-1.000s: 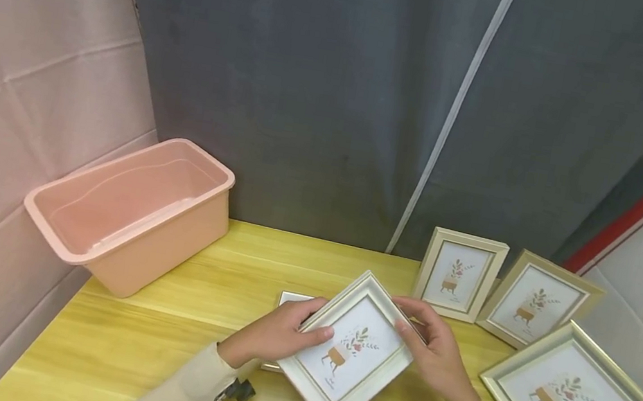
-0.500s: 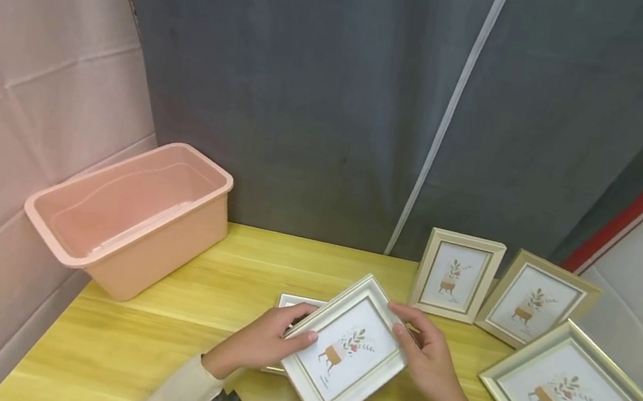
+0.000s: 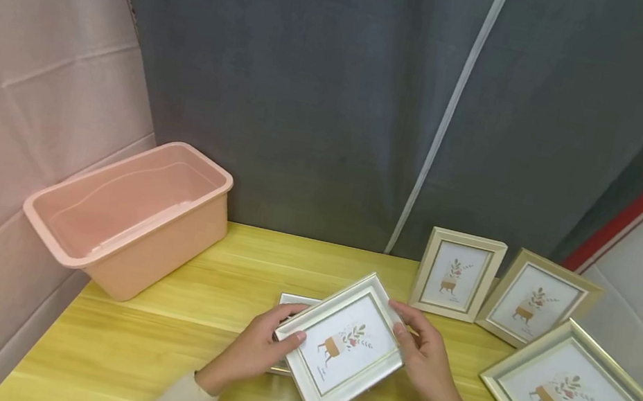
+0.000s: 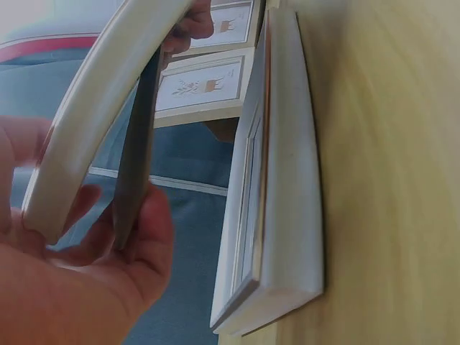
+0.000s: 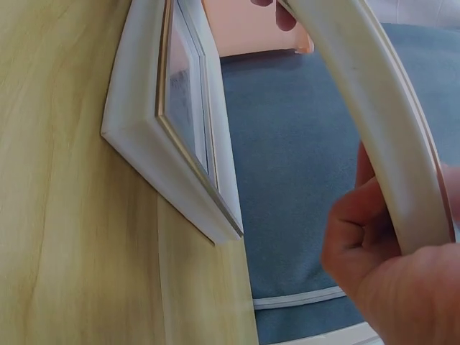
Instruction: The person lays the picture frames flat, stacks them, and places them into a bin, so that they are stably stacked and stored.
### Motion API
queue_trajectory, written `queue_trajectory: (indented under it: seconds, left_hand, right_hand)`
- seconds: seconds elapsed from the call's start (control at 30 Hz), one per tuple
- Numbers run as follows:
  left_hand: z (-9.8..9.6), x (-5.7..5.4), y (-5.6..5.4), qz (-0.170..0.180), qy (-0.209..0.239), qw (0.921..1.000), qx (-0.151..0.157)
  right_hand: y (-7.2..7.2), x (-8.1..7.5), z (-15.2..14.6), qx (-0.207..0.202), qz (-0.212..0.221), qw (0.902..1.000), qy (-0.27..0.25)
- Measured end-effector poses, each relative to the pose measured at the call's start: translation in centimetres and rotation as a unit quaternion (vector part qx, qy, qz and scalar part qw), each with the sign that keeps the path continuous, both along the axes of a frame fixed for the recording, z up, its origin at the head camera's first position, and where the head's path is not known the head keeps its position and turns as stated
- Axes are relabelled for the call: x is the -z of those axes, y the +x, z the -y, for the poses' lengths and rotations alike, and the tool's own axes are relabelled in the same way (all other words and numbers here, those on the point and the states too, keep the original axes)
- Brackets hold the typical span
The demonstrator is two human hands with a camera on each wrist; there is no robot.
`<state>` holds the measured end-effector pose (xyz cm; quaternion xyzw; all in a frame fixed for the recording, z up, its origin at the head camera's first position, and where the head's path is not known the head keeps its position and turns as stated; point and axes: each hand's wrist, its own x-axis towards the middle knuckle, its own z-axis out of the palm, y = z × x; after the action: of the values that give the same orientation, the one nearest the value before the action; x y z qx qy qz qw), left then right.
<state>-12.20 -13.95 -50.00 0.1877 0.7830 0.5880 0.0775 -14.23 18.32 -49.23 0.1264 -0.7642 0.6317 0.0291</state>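
Because beneath the upper frame (image 3: 344,346), lower frame (image 4: 284,172) mostly invisible from above.

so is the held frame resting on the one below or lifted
Lifted: the right wrist view shows dark backdrop between the held frame and lying frame.

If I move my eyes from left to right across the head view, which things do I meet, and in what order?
Pink bin, left hand, held picture frame, pale frame at the back, tan frame, silvery frame nearest the right edge.
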Motion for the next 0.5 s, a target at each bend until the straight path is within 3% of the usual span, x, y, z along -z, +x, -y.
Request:
queue_trajectory:
  seconds: [0.2, 0.5]
  left_hand:
    - [0.07, 0.27, 0.51, -0.005, 0.003, 0.9982, -0.060]
    - [-0.54, 0.14, 0.98, -0.024, 0.068, 0.9936, -0.087]
  right_hand:
    - [-0.03, 0.19, 0.32, 0.026, 0.031, 0.9992, -0.002]
    - [0.06, 0.26, 1.00, 0.088, 0.067, 0.9938, 0.006]
